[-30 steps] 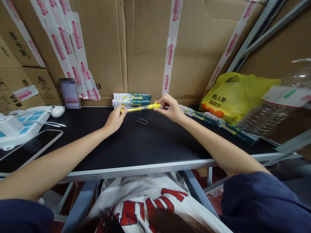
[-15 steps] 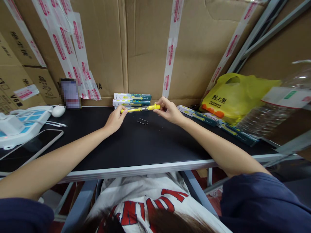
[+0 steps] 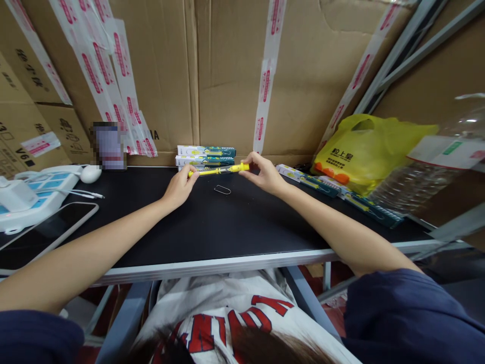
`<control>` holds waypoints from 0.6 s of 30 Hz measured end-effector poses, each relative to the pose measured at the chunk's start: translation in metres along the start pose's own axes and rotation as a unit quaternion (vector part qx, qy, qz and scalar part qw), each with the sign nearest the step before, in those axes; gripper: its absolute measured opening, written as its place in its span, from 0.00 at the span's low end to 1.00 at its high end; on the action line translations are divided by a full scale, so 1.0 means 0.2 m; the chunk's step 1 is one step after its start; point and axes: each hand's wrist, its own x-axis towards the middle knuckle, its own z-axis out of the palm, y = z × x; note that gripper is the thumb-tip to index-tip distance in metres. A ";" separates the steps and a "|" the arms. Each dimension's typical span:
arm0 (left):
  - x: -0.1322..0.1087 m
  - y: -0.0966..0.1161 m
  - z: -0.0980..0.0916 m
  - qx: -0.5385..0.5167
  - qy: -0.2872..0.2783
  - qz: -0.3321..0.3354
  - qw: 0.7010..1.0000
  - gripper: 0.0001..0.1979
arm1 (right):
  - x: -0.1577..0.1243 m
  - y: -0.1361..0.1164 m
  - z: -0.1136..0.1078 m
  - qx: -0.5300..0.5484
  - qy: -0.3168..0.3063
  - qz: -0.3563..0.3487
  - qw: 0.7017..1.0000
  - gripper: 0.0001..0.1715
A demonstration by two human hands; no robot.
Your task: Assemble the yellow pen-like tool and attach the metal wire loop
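Above the black table a slim yellow stick-like tool (image 3: 214, 172) with a grey or clear middle section lies nearly level between my hands. My left hand (image 3: 180, 186) pinches its thin left end between thumb and fingers. On the thicker right end, my right hand (image 3: 263, 174) has its thumb and fingertips closed. The tool's exact kind is too small to tell. Below it, a thin bent wire loop (image 3: 222, 190), like a long paper clip, rests on the tabletop, touched by neither hand.
Printed slim boxes (image 3: 206, 150) are stacked behind my hands against the cardboard wall (image 3: 227, 76). More such boxes (image 3: 308, 181) lie right, by a yellow plastic bag (image 3: 364, 151) and a clear bottle (image 3: 428, 172). Left are a power strip (image 3: 62, 182), a tablet-like device (image 3: 45, 232) and an upright phone (image 3: 109, 146).
Almost nothing differs. Both hands keep their hold on the yellow tool in the same place, with only a very slight shift of the right hand.
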 end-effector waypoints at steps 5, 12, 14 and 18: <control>0.00 0.00 0.01 -0.010 -0.003 -0.013 1.000 0.10 | 0.00 0.00 0.00 0.012 -0.002 0.015 1.000 0.16; -0.01 0.03 0.00 0.021 -0.005 0.026 0.999 0.15 | 0.02 0.03 -0.02 0.110 0.016 0.061 0.992 0.24; -0.01 0.04 -0.01 0.057 -0.012 0.027 0.998 0.16 | 0.02 0.04 0.00 0.144 0.012 0.079 0.986 0.26; 0.00 0.04 -0.04 0.140 -0.018 0.042 0.989 0.16 | 0.01 0.05 0.02 0.170 -0.011 0.094 0.981 0.27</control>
